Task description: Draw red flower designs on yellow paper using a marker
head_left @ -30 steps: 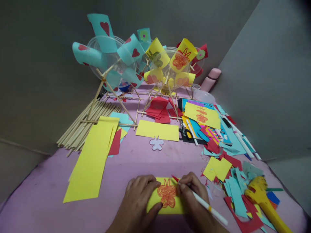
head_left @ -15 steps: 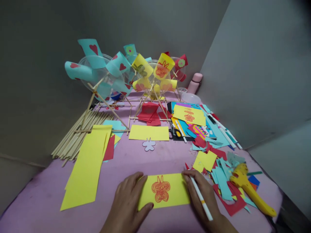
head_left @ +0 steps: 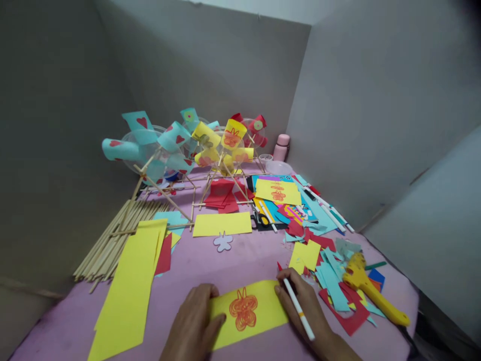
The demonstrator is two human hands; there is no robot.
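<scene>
A yellow paper strip (head_left: 265,306) with a red-orange butterfly drawing (head_left: 243,310) lies in front of me, tilted with its right end higher and its top edge slightly bowed. My left hand (head_left: 195,318) grips the strip's left end, thumb on top. At the right end, my right hand (head_left: 302,303) holds a white marker (head_left: 298,308) with a red tip, and its fingers also touch the paper. Beyond the strip sit a butterfly-shaped cutout (head_left: 223,241) and a blank yellow strip (head_left: 221,224).
Large yellow sheets (head_left: 126,286) and wooden sticks (head_left: 116,240) lie left. A yellow glue gun (head_left: 372,291) and paper scraps (head_left: 332,281) are right. Scissors (head_left: 260,218) and a decorated strip (head_left: 278,191) lie farther back. Paper-and-stick wheels (head_left: 221,145) and a pink bottle (head_left: 281,148) stand behind.
The view has tilted upward, showing more wall. The drawn strip has turned slightly, its right end now higher, and both hands have moved with it. The marker stays in my right hand.
</scene>
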